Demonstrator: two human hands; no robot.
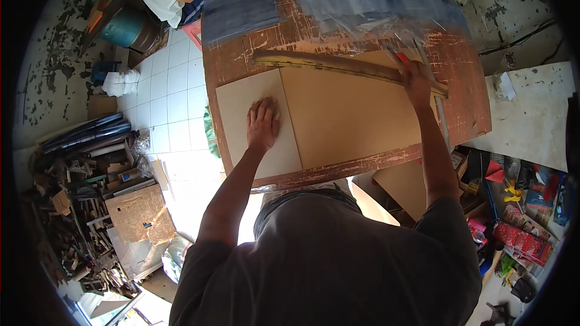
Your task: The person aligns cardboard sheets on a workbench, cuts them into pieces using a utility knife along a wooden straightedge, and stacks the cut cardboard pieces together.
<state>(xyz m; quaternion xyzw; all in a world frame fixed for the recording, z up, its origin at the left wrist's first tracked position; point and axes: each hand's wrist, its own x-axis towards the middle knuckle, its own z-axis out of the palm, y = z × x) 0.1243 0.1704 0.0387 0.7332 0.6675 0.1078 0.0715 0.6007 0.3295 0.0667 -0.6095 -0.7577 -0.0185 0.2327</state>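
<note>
Two flat, smooth sheets of tan cardboard (344, 115) lie side by side at the middle of the worn, scratched red-brown table (465, 84). The left hand (263, 124) presses flat, fingers spread, on the nine o'clock sheet. The right hand (417, 78), arm outstretched, clasps one long wooden straightedge (332, 63) towards two o'clock.

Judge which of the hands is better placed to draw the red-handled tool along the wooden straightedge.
Right, probably. The right hand grips the red-handled tool at the wooden straightedge. The left hand lies flat on the pale board, apart from it, pinning the sheet.
</note>
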